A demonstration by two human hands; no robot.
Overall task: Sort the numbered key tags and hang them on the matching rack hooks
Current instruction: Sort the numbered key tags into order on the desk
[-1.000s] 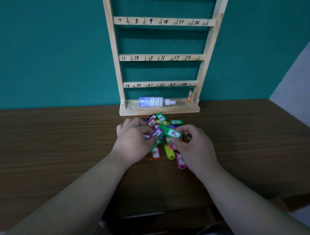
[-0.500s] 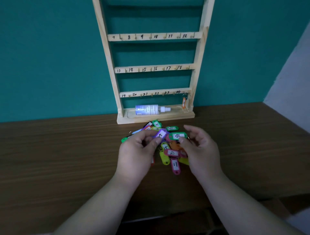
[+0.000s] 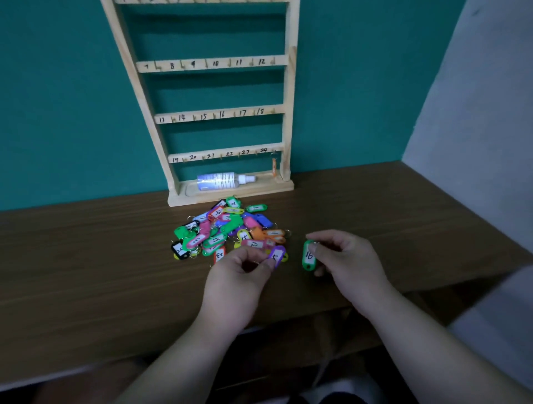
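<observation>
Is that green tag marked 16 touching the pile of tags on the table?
Apart. The head view shows bare table between the green tag 16, pinched by the right hand, and the pile of tags.

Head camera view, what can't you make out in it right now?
Rack top row: cut off by the head view's upper edge.
Orange tag on the bottom-right hook: edge-on, number unseen.
Purple tag: number blurred, partly covered by the left hand.
Pile: lower tags buried under others.
</observation>
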